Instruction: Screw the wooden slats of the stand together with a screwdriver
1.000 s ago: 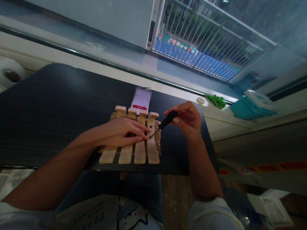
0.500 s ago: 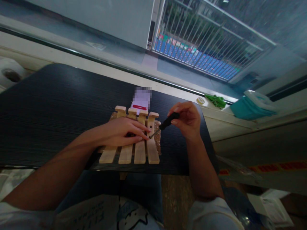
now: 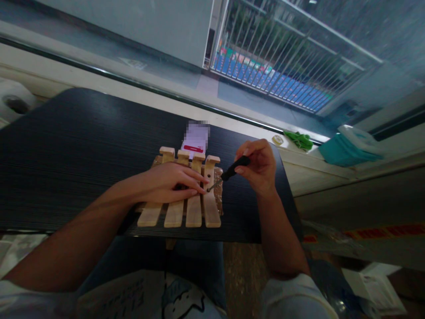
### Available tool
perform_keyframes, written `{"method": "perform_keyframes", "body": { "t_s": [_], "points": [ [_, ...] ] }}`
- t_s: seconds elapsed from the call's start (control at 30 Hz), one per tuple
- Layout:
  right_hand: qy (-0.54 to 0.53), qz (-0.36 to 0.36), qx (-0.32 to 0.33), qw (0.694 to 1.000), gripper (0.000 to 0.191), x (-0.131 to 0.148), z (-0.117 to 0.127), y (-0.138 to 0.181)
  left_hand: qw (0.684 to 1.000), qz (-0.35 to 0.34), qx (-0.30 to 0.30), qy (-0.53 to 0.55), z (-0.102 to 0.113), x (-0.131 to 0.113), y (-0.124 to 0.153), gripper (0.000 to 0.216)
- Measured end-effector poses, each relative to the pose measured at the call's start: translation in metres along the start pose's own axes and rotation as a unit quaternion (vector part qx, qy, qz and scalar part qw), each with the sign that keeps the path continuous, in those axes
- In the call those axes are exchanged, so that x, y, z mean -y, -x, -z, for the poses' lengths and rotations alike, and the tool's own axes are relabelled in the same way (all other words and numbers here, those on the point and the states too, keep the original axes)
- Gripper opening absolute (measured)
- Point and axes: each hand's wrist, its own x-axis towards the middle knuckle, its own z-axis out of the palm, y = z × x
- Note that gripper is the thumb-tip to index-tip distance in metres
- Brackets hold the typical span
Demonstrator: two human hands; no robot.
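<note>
My right hand [image 3: 257, 166] grips the black handle of a screwdriver [image 3: 230, 170], pinched between thumb and fingers. Its thin shaft slants down to the left, and the tip meets a small dark hole or screw on the rightmost slat of a wooden slatted piece [image 3: 211, 210]. Another dark hole shows just above on that slat. Across the other slats lies my left hand [image 3: 169, 181], palm down, fingers stretched out toward the screwdriver tip. Each slat has a curled upper end. Bubble wrap [image 3: 218, 190] sits under the wood.
A phone [image 3: 195, 137] with a lit screen lies behind the wood on the black table [image 3: 83, 146]. On the sill at right are a tape roll [image 3: 277, 140], a green cloth [image 3: 300, 140] and a teal container [image 3: 348, 148]. A white paper roll [image 3: 15, 99] stands at far left.
My right hand and the screwdriver handle have shifted very slightly, with the tip staying at the same spot. My left hand and the wooden piece look unmoved.
</note>
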Motion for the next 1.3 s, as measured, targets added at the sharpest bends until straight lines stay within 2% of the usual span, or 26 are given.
{"method": "perform_keyframes", "body": {
  "t_s": [0.33,0.6,0.77,0.93,1.1,1.3],
  "points": [
    [0.011,0.032,0.012,0.999,0.022,-0.002,0.002,-0.001,1.0,-0.005,0.0,0.0,0.0,0.0,-0.001,0.028],
    [0.013,-0.064,0.036,0.997,0.016,0.003,0.009,0.007,1.0,-0.011,0.001,-0.005,0.001,-0.001,-0.001,0.029],
    [0.0,-0.111,0.032,0.993,0.022,0.005,0.008,0.007,1.0,-0.01,0.006,-0.007,0.002,-0.002,-0.001,0.028],
    [0.002,-0.111,0.033,0.993,0.029,0.004,0.009,0.007,1.0,-0.01,0.002,-0.002,0.001,-0.001,-0.001,0.027],
    [0.043,-0.094,0.028,0.994,0.022,0.001,0.012,0.007,1.0,-0.013,0.004,0.0,0.001,0.0,0.0,0.028],
    [0.021,-0.064,0.021,0.997,0.022,0.0,0.011,0.003,1.0,-0.005,0.005,0.0,0.001,-0.002,0.0,0.027]
  ]
}}
